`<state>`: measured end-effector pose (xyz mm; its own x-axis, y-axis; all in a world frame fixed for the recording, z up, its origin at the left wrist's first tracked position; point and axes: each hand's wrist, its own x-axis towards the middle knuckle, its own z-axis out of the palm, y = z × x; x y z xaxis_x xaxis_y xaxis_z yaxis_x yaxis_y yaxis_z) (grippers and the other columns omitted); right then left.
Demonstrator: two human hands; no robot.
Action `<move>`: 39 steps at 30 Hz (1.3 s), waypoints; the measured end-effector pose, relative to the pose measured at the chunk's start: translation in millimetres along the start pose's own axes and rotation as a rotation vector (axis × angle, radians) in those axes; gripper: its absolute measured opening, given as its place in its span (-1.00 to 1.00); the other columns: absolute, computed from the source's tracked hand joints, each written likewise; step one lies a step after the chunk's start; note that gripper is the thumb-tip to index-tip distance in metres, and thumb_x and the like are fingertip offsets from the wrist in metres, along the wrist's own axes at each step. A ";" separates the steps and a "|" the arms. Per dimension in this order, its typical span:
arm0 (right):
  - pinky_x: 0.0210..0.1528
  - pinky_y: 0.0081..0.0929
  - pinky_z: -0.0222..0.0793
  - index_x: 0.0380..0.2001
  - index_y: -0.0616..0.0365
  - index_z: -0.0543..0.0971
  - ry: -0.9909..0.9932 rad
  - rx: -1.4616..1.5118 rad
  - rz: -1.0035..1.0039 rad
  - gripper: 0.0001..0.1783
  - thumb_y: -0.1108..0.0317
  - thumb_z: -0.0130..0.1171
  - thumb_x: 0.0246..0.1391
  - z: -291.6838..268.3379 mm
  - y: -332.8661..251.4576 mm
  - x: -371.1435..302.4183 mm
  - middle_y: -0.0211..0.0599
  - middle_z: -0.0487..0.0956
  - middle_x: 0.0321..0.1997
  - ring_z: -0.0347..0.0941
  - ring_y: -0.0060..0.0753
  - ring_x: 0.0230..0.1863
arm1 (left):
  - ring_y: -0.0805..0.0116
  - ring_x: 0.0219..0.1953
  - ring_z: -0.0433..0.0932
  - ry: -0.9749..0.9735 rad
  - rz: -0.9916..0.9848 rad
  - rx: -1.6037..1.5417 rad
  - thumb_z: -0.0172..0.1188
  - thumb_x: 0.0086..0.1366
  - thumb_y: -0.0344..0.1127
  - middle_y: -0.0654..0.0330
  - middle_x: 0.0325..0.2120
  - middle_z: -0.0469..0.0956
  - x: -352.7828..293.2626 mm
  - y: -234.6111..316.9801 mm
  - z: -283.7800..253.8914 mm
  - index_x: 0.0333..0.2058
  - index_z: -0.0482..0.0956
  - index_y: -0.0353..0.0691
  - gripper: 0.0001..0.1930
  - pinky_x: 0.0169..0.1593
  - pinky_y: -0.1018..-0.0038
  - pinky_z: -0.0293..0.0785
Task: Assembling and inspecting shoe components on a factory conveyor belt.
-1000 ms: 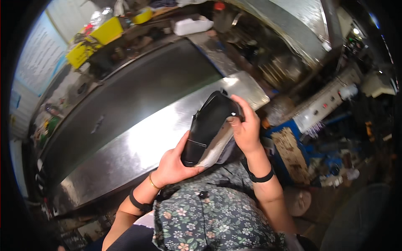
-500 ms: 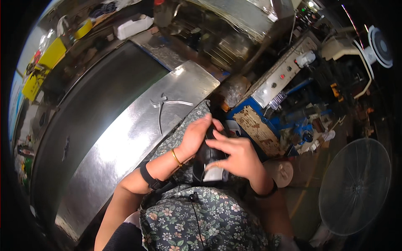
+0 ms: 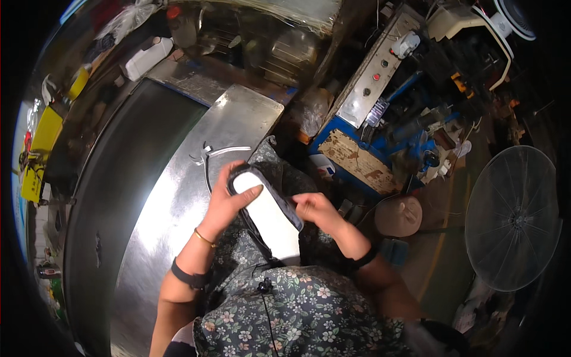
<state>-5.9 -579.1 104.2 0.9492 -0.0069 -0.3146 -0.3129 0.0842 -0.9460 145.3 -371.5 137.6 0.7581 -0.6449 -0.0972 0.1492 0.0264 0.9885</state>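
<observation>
A shoe upper on a last (image 3: pixel 267 211) lies over my lap, its long white underside turned up. The black upper material wraps around the rim and stands up along the right side. My left hand (image 3: pixel 229 196) grips the far end, thumb flat on the white underside and fingers around the outer side. At the right edge, my right hand (image 3: pixel 318 211) has its fingers curled together, close against the black material; whether they pinch it is unclear. A pair of metal pincers (image 3: pixel 208 156) rests on the shiny metal plate (image 3: pixel 178 196), beyond my left hand.
A dark conveyor belt (image 3: pixel 143 125) runs along the left beside the plate. At the right stand a blue machine with a control panel (image 3: pixel 369 83), a round pinkish stool (image 3: pixel 399 215) and a large round fan guard (image 3: pixel 514 220). A white plastic container (image 3: pixel 147 58) lies at the far left.
The shoe has been turned so its white underside faces up. My left hand has moved left to its far end; my right hand has come off its top to the right edge. The view has shifted.
</observation>
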 end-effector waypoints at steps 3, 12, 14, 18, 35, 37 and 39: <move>-0.06 -0.54 0.36 0.01 0.37 0.52 0.208 0.311 0.256 -0.13 -0.36 -0.22 0.22 40.0 42.0 27.3 -0.21 0.59 -0.11 0.47 -0.51 -0.12 | 0.43 -0.10 0.45 0.047 -0.044 0.042 0.40 0.11 -0.34 0.18 -0.14 0.49 -3.8 -26.2 6.3 0.11 0.29 -0.30 -0.37 0.01 0.51 0.41; -0.30 -0.27 0.53 -0.11 0.60 0.47 0.276 -1.230 -0.178 -0.44 0.14 -0.14 0.30 58.2 -23.5 35.9 0.19 0.58 -0.44 0.60 -0.02 -0.38 | 0.42 -0.09 0.43 0.054 -0.010 0.128 0.35 0.14 -0.38 0.19 -0.13 0.48 9.7 -28.5 5.7 0.10 0.31 -0.32 -0.42 0.04 0.50 0.37; -0.56 -0.28 0.48 -0.17 0.63 0.47 0.476 -1.302 -0.428 -0.51 0.23 -0.03 0.22 66.0 -27.1 42.7 -0.04 0.54 -0.65 0.57 -0.12 -0.60 | 0.42 -0.15 0.47 0.093 0.029 0.140 0.36 0.15 -0.39 0.12 -0.17 0.51 14.3 -29.7 5.6 0.10 0.27 -0.39 -0.40 -0.03 0.50 0.43; -0.28 -0.24 0.51 -0.06 0.53 0.46 0.381 -1.152 -0.253 -0.47 0.15 -0.11 0.27 53.7 -25.1 48.3 0.05 0.61 -0.39 0.59 0.01 -0.36 | 0.44 -0.15 0.47 0.010 -0.024 0.107 0.34 0.18 -0.39 0.14 -0.17 0.50 17.0 -21.9 4.3 0.10 0.25 -0.38 -0.42 -0.04 0.52 0.43; 0.43 -0.37 -0.13 0.38 0.38 -0.17 0.126 0.081 -0.041 -0.11 -0.04 -0.08 0.31 67.7 24.8 33.4 0.20 0.04 0.42 -0.10 -0.07 0.47 | 0.13 0.12 0.41 0.285 -0.103 -0.235 -0.13 0.42 -0.11 0.00 0.02 0.49 9.8 -94.0 -17.6 0.10 0.36 -0.47 -0.50 0.24 0.29 0.25; 0.40 -0.31 -0.04 0.37 0.40 -0.18 0.190 -0.160 0.030 -0.09 -0.05 -0.07 0.29 81.0 -6.0 26.4 0.42 0.09 0.35 0.00 0.12 0.43 | -0.03 -0.18 0.57 0.431 -0.123 0.523 -0.22 0.44 -0.13 -0.11 -0.27 0.60 -4.3 -95.9 -22.6 -0.16 0.50 -0.44 -0.55 -0.03 0.20 0.45; 0.37 -0.25 0.02 0.35 0.43 -0.21 0.197 -0.253 0.041 -0.09 0.00 -0.05 0.28 86.1 -21.5 25.7 0.50 0.13 0.30 0.05 0.26 0.38 | -0.17 -0.49 0.55 0.327 0.025 1.246 -0.18 0.37 -0.24 -0.05 -0.42 0.59 -9.5 -21.2 9.2 -0.38 0.47 -0.28 -0.70 -0.42 0.04 0.46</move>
<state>28.1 -495.3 123.1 0.9187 -0.2031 -0.3387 -0.3727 -0.1617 -0.9138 129.0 -373.0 118.7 0.8978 -0.4341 0.0742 -0.4237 -0.8054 0.4145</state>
